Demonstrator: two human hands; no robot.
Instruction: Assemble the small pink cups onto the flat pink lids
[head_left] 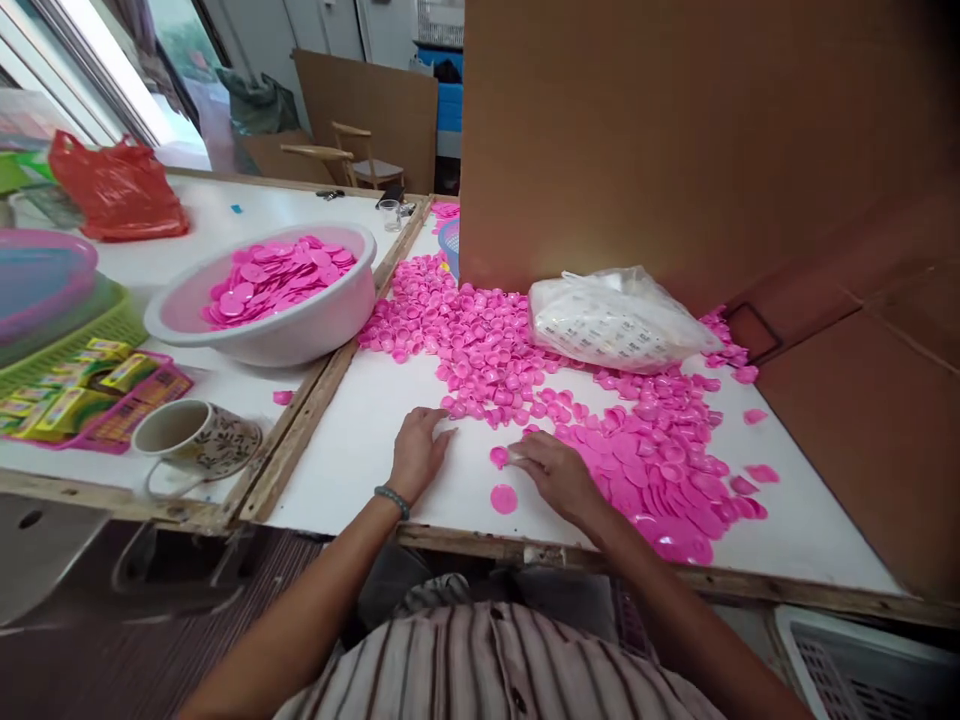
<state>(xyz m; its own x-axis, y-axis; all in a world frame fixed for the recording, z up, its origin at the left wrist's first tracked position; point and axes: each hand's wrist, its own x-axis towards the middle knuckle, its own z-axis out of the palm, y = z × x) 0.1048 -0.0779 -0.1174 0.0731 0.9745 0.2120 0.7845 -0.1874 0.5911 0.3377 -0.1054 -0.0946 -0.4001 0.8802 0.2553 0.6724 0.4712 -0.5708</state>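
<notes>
My left hand, a dark beaded bracelet at its wrist, rests on the white tabletop at the near edge of a heap of small pink plastic cups. Its thumb and fingers are apart, with nothing visible between them. To the right, my right hand pinches at the edge of one small pink cup; something whitish shows at these fingertips. Just below that cup lies a flat pink disc. Beside my right hand spreads a pile of larger pink discs.
A clear bag of printed white packets lies on the heap against a tall cardboard sheet. Leftward, beyond a wooden edge strip, stand a white basin of pink discs, a patterned mug and a pink basket of yellow boxes.
</notes>
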